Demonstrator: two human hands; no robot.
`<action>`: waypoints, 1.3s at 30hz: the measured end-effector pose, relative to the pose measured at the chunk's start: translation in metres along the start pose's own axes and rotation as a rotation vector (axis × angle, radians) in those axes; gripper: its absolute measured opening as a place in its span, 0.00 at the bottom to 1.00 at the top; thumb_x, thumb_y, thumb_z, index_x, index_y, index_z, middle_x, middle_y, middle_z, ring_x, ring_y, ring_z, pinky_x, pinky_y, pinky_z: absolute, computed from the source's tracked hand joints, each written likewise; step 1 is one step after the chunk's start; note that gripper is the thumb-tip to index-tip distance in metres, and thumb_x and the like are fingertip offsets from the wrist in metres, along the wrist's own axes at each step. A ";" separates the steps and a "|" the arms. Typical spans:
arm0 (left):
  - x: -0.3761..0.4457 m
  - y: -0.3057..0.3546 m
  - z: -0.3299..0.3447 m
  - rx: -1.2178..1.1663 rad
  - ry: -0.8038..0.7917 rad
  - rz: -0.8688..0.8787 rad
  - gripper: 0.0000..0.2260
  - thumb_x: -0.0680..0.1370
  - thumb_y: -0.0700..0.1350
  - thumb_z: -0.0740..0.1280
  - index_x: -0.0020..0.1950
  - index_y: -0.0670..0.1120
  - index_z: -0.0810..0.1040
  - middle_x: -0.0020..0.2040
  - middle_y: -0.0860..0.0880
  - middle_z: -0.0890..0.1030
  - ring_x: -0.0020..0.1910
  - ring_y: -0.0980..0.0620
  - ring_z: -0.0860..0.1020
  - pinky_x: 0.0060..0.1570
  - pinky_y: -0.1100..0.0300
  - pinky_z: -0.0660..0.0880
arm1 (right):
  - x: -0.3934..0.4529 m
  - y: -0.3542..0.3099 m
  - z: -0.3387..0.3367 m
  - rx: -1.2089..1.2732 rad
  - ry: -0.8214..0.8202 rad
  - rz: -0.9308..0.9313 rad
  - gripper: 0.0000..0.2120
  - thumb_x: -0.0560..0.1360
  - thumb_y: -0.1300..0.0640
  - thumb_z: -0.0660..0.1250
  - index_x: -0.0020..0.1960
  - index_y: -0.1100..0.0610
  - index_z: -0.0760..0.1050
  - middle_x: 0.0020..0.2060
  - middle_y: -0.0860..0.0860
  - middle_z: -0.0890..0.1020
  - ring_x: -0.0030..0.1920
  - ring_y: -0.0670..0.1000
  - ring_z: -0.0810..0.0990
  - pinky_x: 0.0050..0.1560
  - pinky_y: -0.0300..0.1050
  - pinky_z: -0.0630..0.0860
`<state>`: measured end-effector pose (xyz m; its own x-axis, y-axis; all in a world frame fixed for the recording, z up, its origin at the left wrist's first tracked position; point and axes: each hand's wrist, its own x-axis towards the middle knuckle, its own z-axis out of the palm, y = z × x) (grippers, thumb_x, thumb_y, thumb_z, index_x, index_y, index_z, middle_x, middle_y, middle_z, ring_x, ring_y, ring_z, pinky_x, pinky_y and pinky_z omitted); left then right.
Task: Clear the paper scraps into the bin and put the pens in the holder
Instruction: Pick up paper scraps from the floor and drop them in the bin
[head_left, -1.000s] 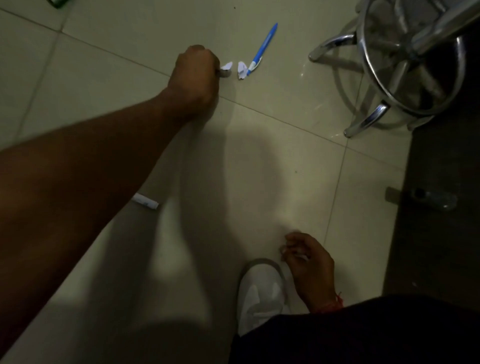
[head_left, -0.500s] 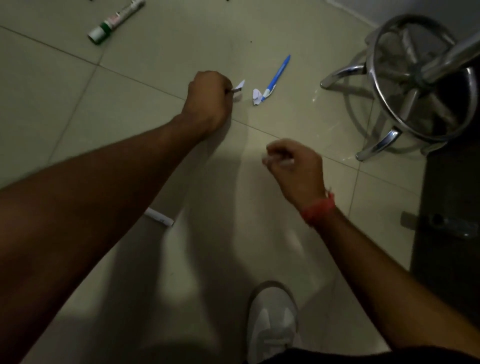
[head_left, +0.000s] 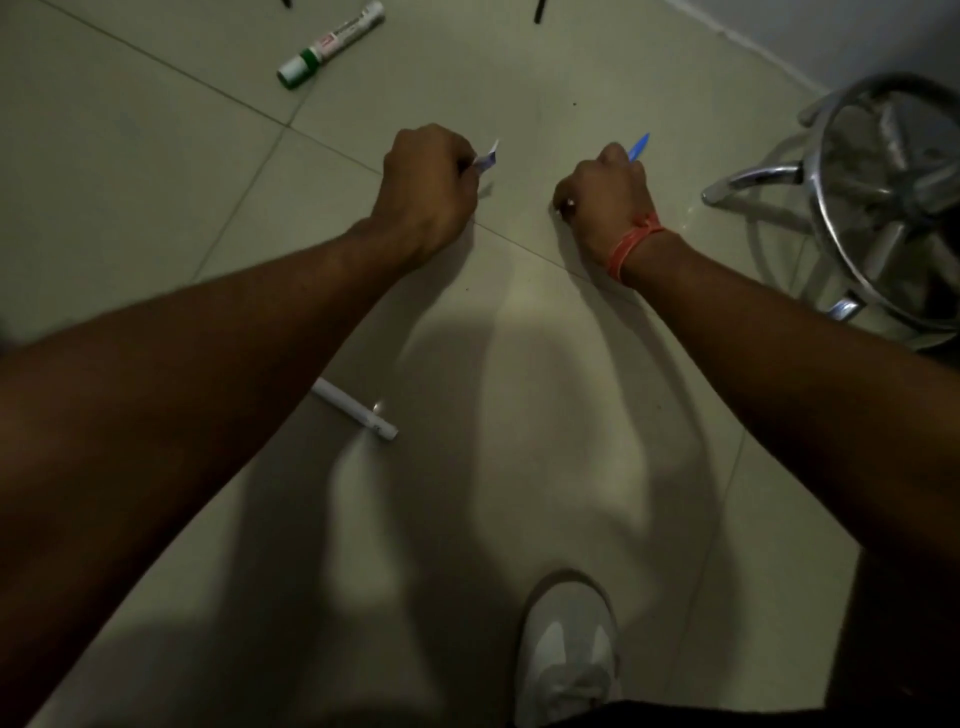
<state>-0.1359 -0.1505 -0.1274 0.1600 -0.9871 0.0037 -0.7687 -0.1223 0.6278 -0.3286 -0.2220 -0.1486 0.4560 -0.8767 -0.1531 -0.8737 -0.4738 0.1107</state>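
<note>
My left hand (head_left: 426, 182) is low over the tiled floor, pinching a small white paper scrap (head_left: 487, 158) at its fingertips. My right hand (head_left: 602, 197), with an orange wristband, is curled over the near end of the blue pen (head_left: 639, 145); only the pen's far end pokes out past the knuckles. A small white bit shows at the right hand's inner edge. The second scrap that lay by the pen is hidden under this hand. A white pen (head_left: 353, 410) lies on the floor beside my left forearm.
A green-capped marker (head_left: 330, 44) lies at the upper left. Two dark pen ends (head_left: 540, 10) poke in at the top edge. A chrome stool base (head_left: 883, 208) stands at the right. My white shoe (head_left: 569, 649) is at the bottom.
My right hand rose from beside my shoe, crossed the floor and closed over the blue pen's near end. My left hand stayed on the paper scrap, which is now lifted slightly.
</note>
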 end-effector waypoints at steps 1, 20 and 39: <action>-0.001 -0.001 -0.006 0.000 0.001 -0.007 0.18 0.81 0.52 0.63 0.48 0.39 0.85 0.43 0.41 0.85 0.43 0.43 0.81 0.42 0.57 0.73 | 0.001 -0.001 0.000 0.010 -0.010 -0.005 0.13 0.72 0.68 0.62 0.51 0.61 0.82 0.46 0.61 0.83 0.56 0.65 0.72 0.54 0.54 0.71; -0.156 -0.023 -0.341 0.328 0.304 -0.117 0.18 0.80 0.52 0.66 0.45 0.38 0.85 0.35 0.43 0.82 0.31 0.48 0.76 0.34 0.57 0.74 | -0.021 -0.269 -0.234 1.017 0.275 -0.357 0.05 0.69 0.55 0.72 0.43 0.55 0.84 0.36 0.50 0.86 0.40 0.46 0.84 0.48 0.40 0.81; -0.219 -0.090 -0.402 0.493 0.208 -0.737 0.11 0.76 0.48 0.70 0.51 0.41 0.78 0.51 0.40 0.81 0.43 0.42 0.81 0.37 0.55 0.79 | -0.054 -0.417 -0.286 1.100 -0.114 -0.568 0.11 0.70 0.64 0.72 0.52 0.60 0.79 0.41 0.54 0.83 0.38 0.49 0.82 0.38 0.41 0.80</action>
<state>0.1474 0.1181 0.1286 0.7876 -0.6087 -0.0958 -0.5975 -0.7924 0.1227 0.0598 -0.0010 0.0941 0.8465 -0.5324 -0.0006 -0.2611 -0.4141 -0.8720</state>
